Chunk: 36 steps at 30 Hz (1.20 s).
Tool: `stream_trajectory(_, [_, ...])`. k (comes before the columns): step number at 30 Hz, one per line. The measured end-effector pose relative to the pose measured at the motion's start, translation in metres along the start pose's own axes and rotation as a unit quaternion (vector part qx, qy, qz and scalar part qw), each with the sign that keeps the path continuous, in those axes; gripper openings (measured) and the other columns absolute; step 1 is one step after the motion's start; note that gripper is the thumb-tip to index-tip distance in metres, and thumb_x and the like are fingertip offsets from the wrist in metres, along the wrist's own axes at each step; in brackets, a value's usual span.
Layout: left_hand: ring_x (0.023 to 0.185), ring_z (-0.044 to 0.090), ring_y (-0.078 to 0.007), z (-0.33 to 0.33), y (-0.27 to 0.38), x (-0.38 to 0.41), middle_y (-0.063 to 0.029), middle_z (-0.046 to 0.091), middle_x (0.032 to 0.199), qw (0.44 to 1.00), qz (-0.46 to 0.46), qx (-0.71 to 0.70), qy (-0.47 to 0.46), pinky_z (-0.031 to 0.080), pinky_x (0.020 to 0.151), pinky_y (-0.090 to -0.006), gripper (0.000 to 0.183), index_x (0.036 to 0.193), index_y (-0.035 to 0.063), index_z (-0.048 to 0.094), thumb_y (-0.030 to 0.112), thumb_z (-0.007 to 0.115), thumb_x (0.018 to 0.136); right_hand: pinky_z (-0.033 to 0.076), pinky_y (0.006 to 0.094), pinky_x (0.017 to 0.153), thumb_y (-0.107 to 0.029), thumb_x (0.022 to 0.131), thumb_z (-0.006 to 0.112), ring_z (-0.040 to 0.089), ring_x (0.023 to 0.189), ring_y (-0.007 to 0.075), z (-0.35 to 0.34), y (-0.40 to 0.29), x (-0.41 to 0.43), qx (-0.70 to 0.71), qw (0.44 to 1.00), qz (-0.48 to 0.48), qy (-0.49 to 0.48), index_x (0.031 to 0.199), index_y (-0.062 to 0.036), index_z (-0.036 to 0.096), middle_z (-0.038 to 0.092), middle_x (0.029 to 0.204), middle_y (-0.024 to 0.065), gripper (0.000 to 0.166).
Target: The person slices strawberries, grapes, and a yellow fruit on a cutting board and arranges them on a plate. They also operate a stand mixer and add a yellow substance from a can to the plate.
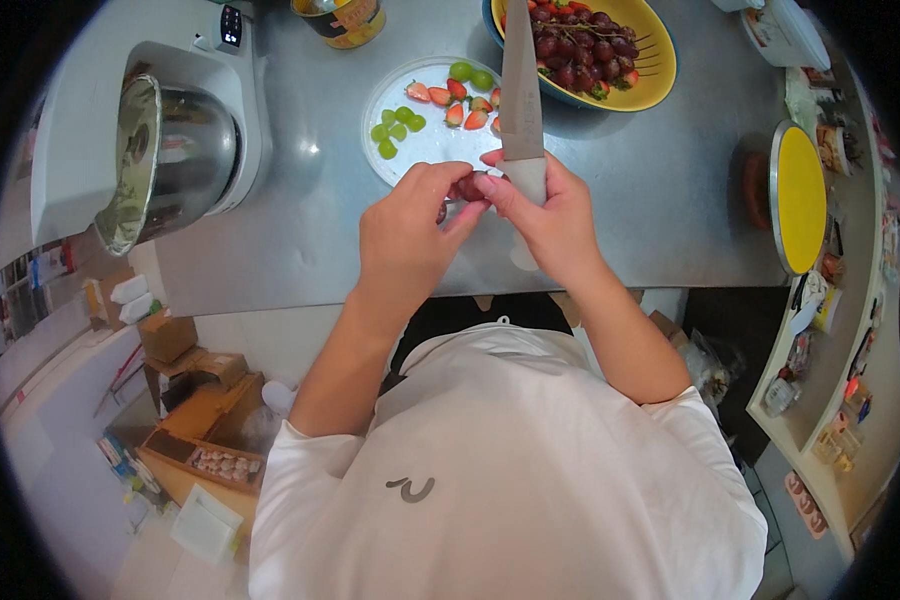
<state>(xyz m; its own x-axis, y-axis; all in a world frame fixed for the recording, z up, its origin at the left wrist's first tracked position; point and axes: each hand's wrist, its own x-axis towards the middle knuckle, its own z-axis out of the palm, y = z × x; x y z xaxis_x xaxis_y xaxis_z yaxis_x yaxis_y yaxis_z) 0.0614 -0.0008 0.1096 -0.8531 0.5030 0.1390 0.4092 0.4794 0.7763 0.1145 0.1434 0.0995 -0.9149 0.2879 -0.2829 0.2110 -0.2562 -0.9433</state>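
Between the fingertips of my left hand [407,225] is a dark red grape [471,186], and another dark grape [441,213] shows by its palm. My right hand [551,214] grips the pale handle [526,178] of a knife, its wide blade [523,90] pointing away from me. The right thumb also touches the grape. Just beyond my hands lies a round, light-coloured plate [379,90]. On it are several green grapes [403,115] and several cut strawberries [475,119]; the blade hides part of the plate's right side.
A yellow colander [658,82] at the far right holds red grapes [585,49] and strawberries. A stand mixer [75,150] with a steel bowl [195,142] stands left. Beyond the plate is an open can [349,26]. A yellow-topped turntable [799,199] stands at the steel table's right edge.
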Motion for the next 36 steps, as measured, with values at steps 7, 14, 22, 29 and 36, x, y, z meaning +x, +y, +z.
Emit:
stream_trajectory(7, [0.058,0.057,-0.0158,-0.008,0.009,-0.010,-0.0046,0.064,0.085,1.000,0.004,-0.008,-0.019,0.047,0.053,-0.0264,0.031,0.102,0.0081,0.061,0.012,0.075,0.075,0.051,0.0254,0.072,-0.012,0.084,0.069,0.063,0.078,0.0102,-0.002,-0.016,-0.009,-0.046,0.999,0.015,-0.005,0.093,0.0004,0.065,0.068,0.085,0.0057,0.016])
stream_trajectory(14, [0.060,0.053,-0.0044,-0.013,0.014,-0.015,-0.0025,0.065,0.088,0.964,-0.088,-0.227,-0.107,0.042,0.050,-0.0220,0.025,0.105,0.0033,0.059,0.010,0.068,0.082,0.046,0.0254,0.057,-0.016,0.086,0.068,0.058,0.062,0.0104,-0.008,-0.012,-0.013,0.074,0.996,0.022,-0.034,0.078,-0.0017,0.063,0.063,0.071,0.0047,0.017])
stream_trajectory(22, [0.061,0.051,-0.0021,-0.029,0.012,-0.017,-0.0055,0.063,0.090,0.853,-0.145,-0.470,-0.176,0.039,0.048,-0.0168,0.028,0.114,0.0026,0.054,0.010,0.060,0.087,0.048,0.0302,0.056,-0.018,0.088,0.064,0.056,0.055,0.0153,0.003,-0.028,-0.031,0.262,0.957,0.059,-0.110,0.077,-0.0037,0.057,0.059,0.067,0.0063,0.020])
stream_trajectory(29, [0.059,0.051,-0.0052,-0.038,-0.001,-0.020,-0.0123,0.062,0.094,0.795,-0.128,-0.560,-0.194,0.040,0.048,-0.0183,0.027,0.116,0.0010,0.052,0.012,0.052,0.091,0.048,0.0300,0.056,-0.022,0.089,0.063,0.057,0.061,0.0154,0.014,-0.034,-0.030,0.295,0.951,0.021,-0.086,0.081,-0.0029,0.056,0.059,0.075,0.0077,0.021])
stream_trajectory(36, [0.061,0.054,-0.0057,-0.027,-0.020,-0.014,-0.0080,0.062,0.095,0.901,-0.152,-0.392,-0.108,0.041,0.048,-0.0181,0.029,0.114,0.0030,0.055,0.016,0.060,0.089,0.046,0.0277,0.058,-0.021,0.090,0.062,0.057,0.065,0.0131,-0.012,-0.017,-0.034,0.221,0.973,0.004,0.067,0.090,0.0006,0.059,0.062,0.083,0.0091,0.021])
